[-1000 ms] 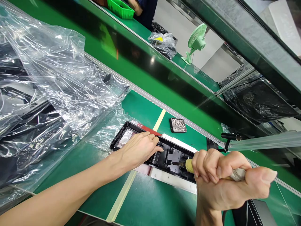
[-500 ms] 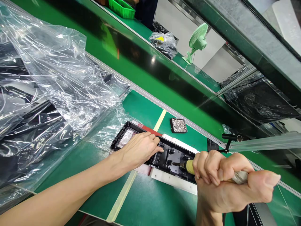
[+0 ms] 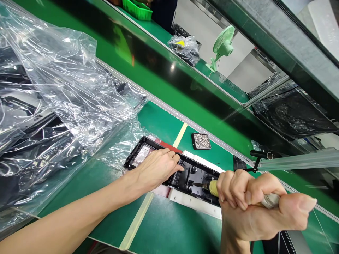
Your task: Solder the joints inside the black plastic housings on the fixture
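A long black plastic housing (image 3: 197,173) lies in a white fixture (image 3: 194,205), its inner side with posts and ribs facing up. My left hand (image 3: 161,164) is closed over the housing's middle, thumb and fingers gripping a part inside that they largely hide. In my right hand (image 3: 254,204) is a screwdriver (image 3: 213,187) with a yellow front end, the fist wrapped around its handle. Its thin shaft points left into the housing; whether the tip sits on a screw cannot be made out. Beyond the housing stands a small black tray (image 3: 201,141) of tiny metal screws.
Clear plastic sheeting (image 3: 66,84) covers dark parts on the left. A metal rail separates the bench from a green conveyor belt (image 3: 159,81). A black tube on a bracket (image 3: 261,155) stands at right. Across the belt are a green fan (image 3: 224,42) and a green basket (image 3: 137,10).
Almost nothing differs. My right hand and the screwdriver have shifted very slightly, while my left hand stays on the housing.
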{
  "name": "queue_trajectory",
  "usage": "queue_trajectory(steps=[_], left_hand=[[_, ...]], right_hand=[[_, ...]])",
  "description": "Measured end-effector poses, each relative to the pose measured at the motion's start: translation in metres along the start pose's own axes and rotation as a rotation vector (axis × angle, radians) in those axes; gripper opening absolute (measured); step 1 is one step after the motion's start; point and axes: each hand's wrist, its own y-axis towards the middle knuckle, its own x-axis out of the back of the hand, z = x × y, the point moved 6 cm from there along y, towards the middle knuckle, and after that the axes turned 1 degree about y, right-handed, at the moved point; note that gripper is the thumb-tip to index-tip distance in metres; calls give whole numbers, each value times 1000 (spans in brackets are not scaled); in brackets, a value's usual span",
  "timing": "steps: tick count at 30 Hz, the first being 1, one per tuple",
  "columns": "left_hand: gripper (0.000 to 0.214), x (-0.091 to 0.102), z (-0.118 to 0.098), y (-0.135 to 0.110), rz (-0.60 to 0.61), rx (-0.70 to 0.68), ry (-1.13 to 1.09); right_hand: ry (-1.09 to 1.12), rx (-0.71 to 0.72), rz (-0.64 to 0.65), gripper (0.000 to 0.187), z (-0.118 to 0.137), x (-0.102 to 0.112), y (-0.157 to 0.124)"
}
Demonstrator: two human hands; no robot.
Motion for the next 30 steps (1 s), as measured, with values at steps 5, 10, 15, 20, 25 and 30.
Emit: queue_trajectory(steps=[5, 10, 15, 20, 25, 30], left_hand=[[40, -1, 0, 0, -13, -8, -2], [43, 0, 0, 1, -12, -9, -3], [44, -2, 0, 1, 9, 2, -9], [45, -1, 0, 0, -8, 2, -20], [46, -1, 0, 0, 5, 2, -22], [46, -2, 0, 0, 10, -2, -20]], right_hand=[[0, 1, 11, 70, 0, -1, -1], [-8, 10, 3, 70, 0, -2, -1], [-4, 15, 7, 70, 1, -3, -1], [-23, 19, 26, 72, 1, -3, 0], [-19, 13, 21, 72, 0, -2, -1], [-10, 6, 23, 71, 0, -2, 0]])
